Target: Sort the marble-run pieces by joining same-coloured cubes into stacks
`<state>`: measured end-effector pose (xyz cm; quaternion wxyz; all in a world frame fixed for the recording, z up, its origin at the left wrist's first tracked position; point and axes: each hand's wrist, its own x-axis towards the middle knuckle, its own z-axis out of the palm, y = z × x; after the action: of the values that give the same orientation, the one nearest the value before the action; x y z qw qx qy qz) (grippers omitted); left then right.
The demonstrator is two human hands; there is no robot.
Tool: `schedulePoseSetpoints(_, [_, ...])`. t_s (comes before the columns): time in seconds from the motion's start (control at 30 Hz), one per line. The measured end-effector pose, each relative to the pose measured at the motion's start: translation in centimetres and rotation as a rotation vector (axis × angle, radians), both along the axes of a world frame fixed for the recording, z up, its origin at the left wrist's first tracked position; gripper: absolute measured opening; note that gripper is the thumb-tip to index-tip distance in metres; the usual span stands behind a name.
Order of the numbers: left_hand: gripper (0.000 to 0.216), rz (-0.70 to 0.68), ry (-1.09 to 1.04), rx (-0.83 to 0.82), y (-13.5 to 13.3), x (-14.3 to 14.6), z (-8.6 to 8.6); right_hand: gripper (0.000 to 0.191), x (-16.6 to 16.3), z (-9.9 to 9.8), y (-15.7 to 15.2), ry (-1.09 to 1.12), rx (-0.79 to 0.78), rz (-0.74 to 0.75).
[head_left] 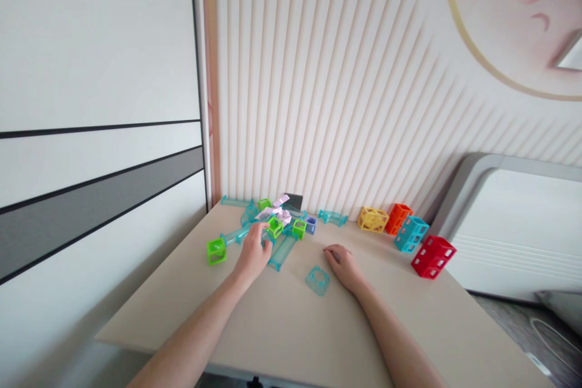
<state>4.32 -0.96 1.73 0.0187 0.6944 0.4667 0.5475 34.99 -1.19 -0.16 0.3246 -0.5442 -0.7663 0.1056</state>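
left hand [253, 254], fingers half-curled touching the track assembly [278, 225] just ahead, grasp unclear; right hand [346, 267] flat, empty, teal tile [317, 279] just leftward.

A toy track [286, 231] of clear teal tubes joined by lime-green cube connectors sprawls flat near the table's far left corner, close to the wall, with a pale pink piece across its top. One green cube [216, 250] sits at the tube end nearest the left edge. A teal square tile [317, 279] lies flat, apart, toward the middle.
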Motion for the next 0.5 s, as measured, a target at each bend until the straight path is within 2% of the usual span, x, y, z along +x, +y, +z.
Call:
schedulePoseSetpoints(0.3, [0.036,0.005,-0.061,0.149,-1.0,-0.1,2.0,0.03,-0.1,0.1,0.0,-0.02,-0.008,0.006])
schedulePoseSetpoints(0.5, [0.031,-0.009,-0.042,0.188,-1.6,0.0,2.4,0.029,-0.1,0.1,0.0,-0.025,-0.016,0.008])
